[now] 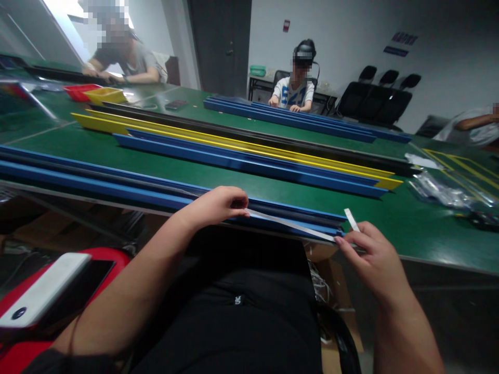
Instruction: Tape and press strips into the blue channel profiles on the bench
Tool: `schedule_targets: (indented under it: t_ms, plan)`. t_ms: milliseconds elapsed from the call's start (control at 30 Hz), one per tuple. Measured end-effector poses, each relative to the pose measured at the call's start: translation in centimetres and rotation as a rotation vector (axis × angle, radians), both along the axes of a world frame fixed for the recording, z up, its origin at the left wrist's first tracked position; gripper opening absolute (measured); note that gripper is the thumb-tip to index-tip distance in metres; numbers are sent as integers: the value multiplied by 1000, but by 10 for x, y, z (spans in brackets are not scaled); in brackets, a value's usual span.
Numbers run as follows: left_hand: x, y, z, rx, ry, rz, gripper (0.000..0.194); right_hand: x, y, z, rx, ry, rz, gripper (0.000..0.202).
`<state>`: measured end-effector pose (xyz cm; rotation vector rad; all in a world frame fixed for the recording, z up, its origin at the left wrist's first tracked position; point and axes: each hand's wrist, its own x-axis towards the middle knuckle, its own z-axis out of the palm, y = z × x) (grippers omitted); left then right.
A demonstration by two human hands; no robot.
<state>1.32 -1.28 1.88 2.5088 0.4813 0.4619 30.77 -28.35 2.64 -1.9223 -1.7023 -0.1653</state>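
Note:
A thin white strip (pixel 290 224), tape-like, stretches between my two hands above the near table edge. My left hand (pixel 220 203) pinches it at the left, thumb against curled fingers. At the right, my right hand (pixel 366 246) is closed on the strip, and a short white end (pixel 351 219) sticks up beyond its fingers. Just beneath lies a long blue channel profile (pixel 156 195) with a dark inner groove, running along the table's front edge. Its right end is close to my right fingertips. Whether the strip touches the profile I cannot tell.
Further blue (pixel 249 163), yellow (pixel 273 150) and black profiles (pixel 234 124) lie across the green table (pixel 424 228). Clear plastic wrapping (pixel 440 189) lies right. Red (pixel 81 92) and yellow bins (pixel 105 95) stand far left. A red stool (pixel 113 254) holds devices. Other people sit around.

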Motion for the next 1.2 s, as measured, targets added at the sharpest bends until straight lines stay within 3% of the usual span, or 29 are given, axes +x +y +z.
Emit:
schedule_targets:
  t_ms: [600, 833, 1000, 1200]
  plan:
    - [-27, 17, 20, -112, 163, 53, 36, 2, 3, -5, -29, -7, -28, 23]
    - [-28, 16, 20, -46, 184, 75, 32, 4, 4, -6, -44, -16, -47, 25]
    - [-15, 5, 10, 19, 132, 40, 29, 6, 5, -5, -60, -57, -64, 26]
    - [6, -32, 5, 194, 88, -9, 27, 12, 8, -6, -65, -83, -65, 24]
